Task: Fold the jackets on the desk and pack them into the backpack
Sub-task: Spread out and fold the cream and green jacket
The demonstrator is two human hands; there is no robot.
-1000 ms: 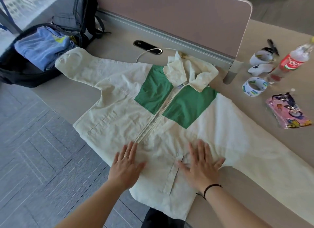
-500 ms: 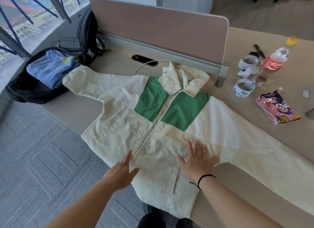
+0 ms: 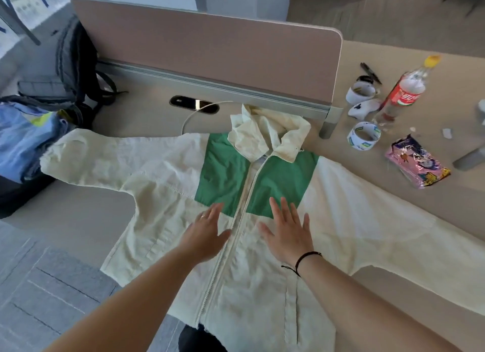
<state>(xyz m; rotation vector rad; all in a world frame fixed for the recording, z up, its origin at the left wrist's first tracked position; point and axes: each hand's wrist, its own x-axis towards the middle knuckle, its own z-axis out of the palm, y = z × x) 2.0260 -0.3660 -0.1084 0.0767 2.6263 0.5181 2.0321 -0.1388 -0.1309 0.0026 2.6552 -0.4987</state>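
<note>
One wide table (image 3: 86,215) carries everything we work with, a pink divider panel (image 3: 210,55) standing along its far edge. Our cream jacket (image 3: 162,194) with green chest panels lies spread front-up across the table, zipped, both sleeves stretched out to the sides, its collar bunched against the foot of the divider and its hem hanging over the near edge. At the table's far left corner sits the black backpack (image 3: 76,60), unzipped, with a folded blue jacket (image 3: 23,136) lying in its open compartment just beside the cream sleeve's cuff. Our left hand (image 3: 203,233) lies flat on the jacket just left of the zip, fingers straight and together, gripping nothing; our right hand (image 3: 286,232) lies flat just right of the zip, fingers spread, also gripping nothing. To the right, near one another, stand a plastic bottle (image 3: 401,94), a pink snack packet (image 3: 417,162) and a roll of tape (image 3: 363,136).
</note>
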